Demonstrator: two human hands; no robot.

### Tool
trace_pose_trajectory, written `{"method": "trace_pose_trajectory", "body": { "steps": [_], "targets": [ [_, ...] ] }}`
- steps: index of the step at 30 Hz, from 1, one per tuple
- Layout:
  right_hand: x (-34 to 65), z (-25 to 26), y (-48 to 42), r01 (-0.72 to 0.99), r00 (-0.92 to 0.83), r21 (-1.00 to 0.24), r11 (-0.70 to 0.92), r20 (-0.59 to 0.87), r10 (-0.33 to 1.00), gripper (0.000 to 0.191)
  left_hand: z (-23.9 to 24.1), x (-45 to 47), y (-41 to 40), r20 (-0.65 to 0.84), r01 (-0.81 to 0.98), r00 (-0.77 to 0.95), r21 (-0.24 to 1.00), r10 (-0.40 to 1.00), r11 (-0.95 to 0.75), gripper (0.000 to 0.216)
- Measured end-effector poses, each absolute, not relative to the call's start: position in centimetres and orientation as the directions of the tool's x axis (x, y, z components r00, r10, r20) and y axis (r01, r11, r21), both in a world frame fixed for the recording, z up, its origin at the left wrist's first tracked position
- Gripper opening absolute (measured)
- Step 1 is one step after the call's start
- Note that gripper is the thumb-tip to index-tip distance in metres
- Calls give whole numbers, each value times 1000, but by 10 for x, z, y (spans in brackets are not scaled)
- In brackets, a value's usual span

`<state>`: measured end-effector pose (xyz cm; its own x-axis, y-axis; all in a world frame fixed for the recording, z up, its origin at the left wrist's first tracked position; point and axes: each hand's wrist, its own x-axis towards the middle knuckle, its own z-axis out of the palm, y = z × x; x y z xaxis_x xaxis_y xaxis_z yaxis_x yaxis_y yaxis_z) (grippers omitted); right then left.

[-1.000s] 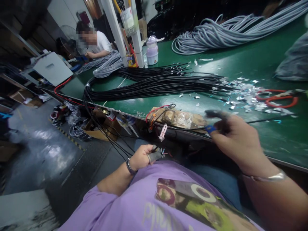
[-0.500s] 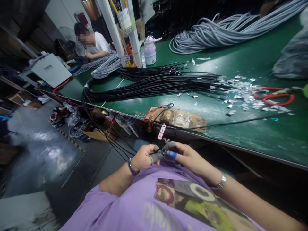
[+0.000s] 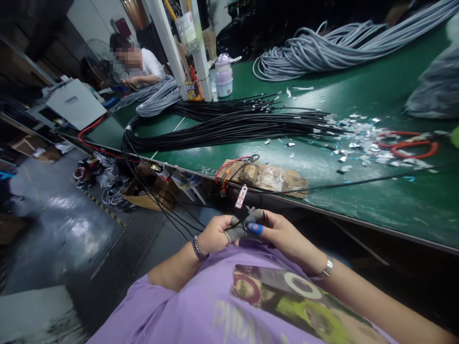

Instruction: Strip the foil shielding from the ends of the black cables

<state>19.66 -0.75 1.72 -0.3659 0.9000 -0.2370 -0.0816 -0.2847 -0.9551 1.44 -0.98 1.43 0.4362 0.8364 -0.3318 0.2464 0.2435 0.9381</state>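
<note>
Close to my body, below the bench edge, my left hand (image 3: 216, 232) is closed with its fingers pinched. My right hand (image 3: 281, 230) meets it fingertip to fingertip, also pinched. Between them runs the end of a thin black cable (image 3: 238, 225); its exact tip is small and partly covered by fingers. Grey wraps cover several fingertips, and a blue wrap sits on my right thumb. Above the hands, a small white tag (image 3: 241, 196) hangs at the bench edge beside a worn wooden block (image 3: 272, 177) bound with tape and red and orange cords.
Black cables (image 3: 215, 131) lie bundled along the green bench (image 3: 394, 205). Silvery scraps (image 3: 362, 138) and orange-handled scissors (image 3: 412, 143) are at right. Grey cable coils (image 3: 304, 55), a lilac bottle (image 3: 224, 76) and a post (image 3: 168, 43) stand behind. Another person (image 3: 145, 64) works at far left.
My hands stay together at nearly the same spot. The right fingers have shifted slightly around the cable end. The other person's head and hands have moved a little.
</note>
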Motion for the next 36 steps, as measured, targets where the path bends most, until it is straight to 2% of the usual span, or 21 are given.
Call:
{"method": "trace_pose_trajectory", "body": {
  "steps": [6, 11, 13, 16, 19, 22, 25, 27, 29, 31, 33, 36],
  "targets": [
    [193, 7, -8, -198, -362, -891, -409, -321, 875, 46, 13, 15, -11, -311, 254, 422, 942, 852, 219, 48],
    [191, 4, -9, -203, -358, -877, -436, -348, 867, 43, 11, 18, -13, -299, 240, 375, 946, 878, 220, 46],
    [192, 4, -10, -133, -330, -931, -339, -281, 901, 39, 11, 18, -13, -288, 230, 348, 949, 892, 216, 47],
    [193, 5, -11, 17, -309, -994, -104, -104, 945, 32, 14, 19, -13, -304, 214, 324, 946, 896, 244, 50],
    [195, 5, -11, 109, -328, -992, 67, 28, 944, 29, 20, 19, -12, -336, 187, 322, 939, 885, 289, 53],
    [197, 6, -12, 160, -327, -974, 162, 103, 940, 26, 25, 20, -11, -358, 173, 316, 932, 878, 318, 53],
    [195, 5, -11, 121, -305, -988, 98, 57, 950, 30, 23, 18, -10, -381, 144, 336, 925, 862, 352, 52],
    [191, 4, -11, 2, -344, -997, -79, -75, 936, 35, 18, 16, -9, -402, 120, 392, 914, 828, 387, 54],
    [188, 1, -12, -118, -421, -952, -284, -211, 882, 41, 14, 13, -8, -423, 103, 479, 898, 769, 429, 56],
    [186, 0, -11, -161, -464, -908, -387, -277, 842, 44, 11, 10, -7, -435, 97, 526, 884, 731, 456, 58],
    [188, 0, -10, -106, -446, -934, -341, -261, 856, 43, 10, 10, -6, -441, 103, 487, 886, 754, 451, 57],
    [193, 2, -4, 62, -347, -991, -121, -135, 928, 37, 15, 12, -7, -432, 142, 371, 901, 822, 409, 52]
  ]
}}
